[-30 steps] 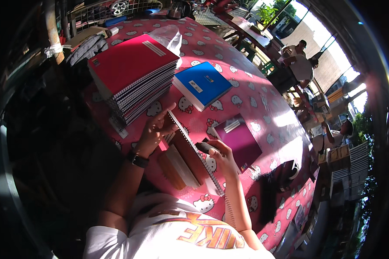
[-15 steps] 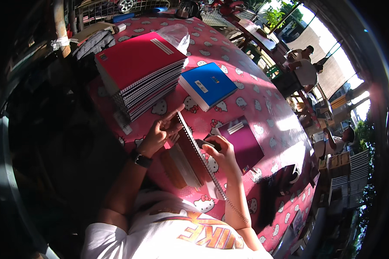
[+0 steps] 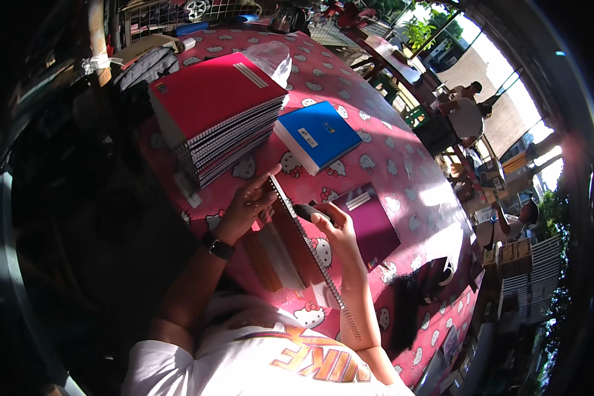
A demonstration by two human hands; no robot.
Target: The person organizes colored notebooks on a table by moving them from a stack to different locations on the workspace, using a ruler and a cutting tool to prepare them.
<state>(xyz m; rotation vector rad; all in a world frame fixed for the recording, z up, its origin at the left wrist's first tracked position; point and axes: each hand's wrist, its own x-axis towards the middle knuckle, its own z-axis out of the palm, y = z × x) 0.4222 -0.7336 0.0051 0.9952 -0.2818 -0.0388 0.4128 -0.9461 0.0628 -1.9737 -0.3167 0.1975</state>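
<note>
My left hand [image 3: 251, 206] grips the far end of a notebook [image 3: 294, 221] held on edge, its row of binding holes facing up. A spiral coil [image 3: 352, 323] runs along that edge, and its loose tail sticks out past the near end beside my right forearm. Closed in my right hand [image 3: 340, 231] is a short black cylindrical object [image 3: 307, 212], with its end near the coiled edge; its exact kind is unclear. A purple notebook [image 3: 371, 224] lies just right of that hand. Further off lies a blue notebook [image 3: 320, 135], left of which rises a tall stack of red notebooks [image 3: 211, 99].
A pink cartoon-patterned cloth [image 3: 383, 158] covers the table. Behind the red stack lies a clear plastic bag [image 3: 277, 59]. A dark object [image 3: 435, 274] sits at the right, near the table's edge. Several people work at tables [image 3: 396, 59] beyond, on the right.
My right hand has shifted slightly, and more of the black object shows. The coil's loose tail looks shorter past the notebook's near end. My left hand keeps its hold.
</note>
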